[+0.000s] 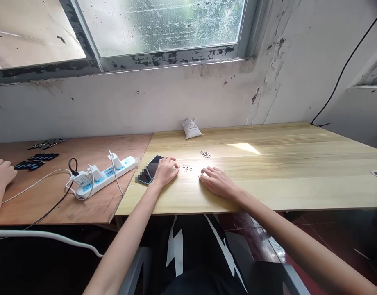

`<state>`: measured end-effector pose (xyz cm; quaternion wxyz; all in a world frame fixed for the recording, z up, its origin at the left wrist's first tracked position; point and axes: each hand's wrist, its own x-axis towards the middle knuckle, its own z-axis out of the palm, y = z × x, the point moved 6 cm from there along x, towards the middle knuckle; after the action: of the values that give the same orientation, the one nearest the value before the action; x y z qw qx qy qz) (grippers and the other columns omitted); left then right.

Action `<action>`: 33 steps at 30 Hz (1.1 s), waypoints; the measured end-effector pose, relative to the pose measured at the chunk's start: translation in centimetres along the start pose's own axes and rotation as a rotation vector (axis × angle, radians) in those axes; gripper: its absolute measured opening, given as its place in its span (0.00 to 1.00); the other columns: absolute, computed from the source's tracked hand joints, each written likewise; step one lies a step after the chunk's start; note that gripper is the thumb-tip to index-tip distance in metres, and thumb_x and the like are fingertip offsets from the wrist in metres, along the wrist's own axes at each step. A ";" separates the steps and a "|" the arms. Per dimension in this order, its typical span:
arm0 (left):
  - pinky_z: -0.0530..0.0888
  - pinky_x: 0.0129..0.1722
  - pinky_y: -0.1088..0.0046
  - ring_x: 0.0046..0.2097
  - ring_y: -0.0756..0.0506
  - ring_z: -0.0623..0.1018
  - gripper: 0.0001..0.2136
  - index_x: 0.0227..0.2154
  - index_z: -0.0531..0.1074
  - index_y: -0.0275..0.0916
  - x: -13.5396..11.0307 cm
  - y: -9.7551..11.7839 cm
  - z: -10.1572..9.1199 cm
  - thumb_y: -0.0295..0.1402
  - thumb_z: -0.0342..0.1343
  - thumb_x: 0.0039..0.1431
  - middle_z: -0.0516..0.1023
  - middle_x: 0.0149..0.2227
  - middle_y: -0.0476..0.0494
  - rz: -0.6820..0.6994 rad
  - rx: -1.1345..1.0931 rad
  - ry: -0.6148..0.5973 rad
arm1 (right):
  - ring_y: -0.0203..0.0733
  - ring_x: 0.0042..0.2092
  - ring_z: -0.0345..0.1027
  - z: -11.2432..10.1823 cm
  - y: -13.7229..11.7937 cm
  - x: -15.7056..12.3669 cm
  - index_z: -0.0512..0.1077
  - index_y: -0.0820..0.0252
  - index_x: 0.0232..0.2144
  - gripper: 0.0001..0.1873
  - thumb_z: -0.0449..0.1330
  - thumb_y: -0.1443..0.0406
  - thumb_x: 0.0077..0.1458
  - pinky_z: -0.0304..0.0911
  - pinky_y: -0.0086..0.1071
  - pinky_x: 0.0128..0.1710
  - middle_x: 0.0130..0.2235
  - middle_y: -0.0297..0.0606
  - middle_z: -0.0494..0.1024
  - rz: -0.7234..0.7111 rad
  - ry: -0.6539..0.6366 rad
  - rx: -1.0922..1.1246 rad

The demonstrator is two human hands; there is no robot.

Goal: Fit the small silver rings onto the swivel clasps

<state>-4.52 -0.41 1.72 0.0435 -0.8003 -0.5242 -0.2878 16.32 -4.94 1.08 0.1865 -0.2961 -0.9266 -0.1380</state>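
Observation:
My left hand (166,170) rests on the light wooden table beside a dark phone (150,168), its bent fingers slightly apart and overlapping the phone's right edge. Just right of those fingertips lie several small metal rings (186,168), spread loosely. My right hand (218,182) is low over the table to the right of these rings. Its thumb and forefinger close on a small ring (200,175), which is partly hidden by the fingertips. A heap of similar small rings (205,154) sits farther back, beyond my right hand.
A white printed packet (191,128) stands against the wall. On the reddish board (99,213) to the left are a white power strip (107,177) with plugs and cables, and dark blue-marked pieces (30,164). Another person's hand (2,174) is at the far left.

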 end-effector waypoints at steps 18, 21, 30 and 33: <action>0.63 0.51 0.59 0.51 0.40 0.71 0.05 0.32 0.76 0.43 -0.3 0.0 0.7 0.30 0.55 0.56 0.75 0.45 0.44 -0.047 -0.032 -0.050 | 0.52 0.68 0.45 9.3 11.1 7.5 0.59 0.63 0.62 0.30 0.36 0.53 0.68 0.44 0.48 0.64 0.67 0.51 0.56 0.565 -0.293 0.325; 0.63 0.51 0.59 0.51 0.40 0.71 0.06 0.32 0.76 0.43 -0.3 -0.1 0.8 0.29 0.55 0.56 0.75 0.45 0.44 -0.067 -0.044 -0.053 | 0.48 0.70 0.39 10.2 8.3 8.8 0.55 0.62 0.64 0.32 0.39 0.51 0.67 0.38 0.45 0.66 0.69 0.49 0.49 0.478 -0.304 0.365; 0.65 0.48 0.60 0.50 0.40 0.71 0.06 0.31 0.77 0.43 -0.5 -0.4 1.1 0.28 0.55 0.56 0.75 0.44 0.44 -0.103 -0.071 -0.052 | 0.46 0.68 0.48 8.6 7.9 7.8 0.56 0.62 0.65 0.33 0.37 0.50 0.67 0.49 0.39 0.64 0.68 0.47 0.54 0.468 -0.248 0.468; 0.66 0.49 0.61 0.51 0.40 0.71 0.07 0.34 0.77 0.43 -0.4 -0.2 1.1 0.29 0.54 0.57 0.75 0.45 0.44 -0.114 -0.084 -0.045 | 0.47 0.65 0.56 7.1 9.6 6.2 0.61 0.62 0.62 0.29 0.38 0.55 0.68 0.56 0.40 0.60 0.65 0.48 0.61 0.489 -0.194 0.484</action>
<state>-4.37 -0.21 0.53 -0.0183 -0.7765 -0.5571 -0.2937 15.55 8.33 -1.22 0.1898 -0.4680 -0.8475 0.1632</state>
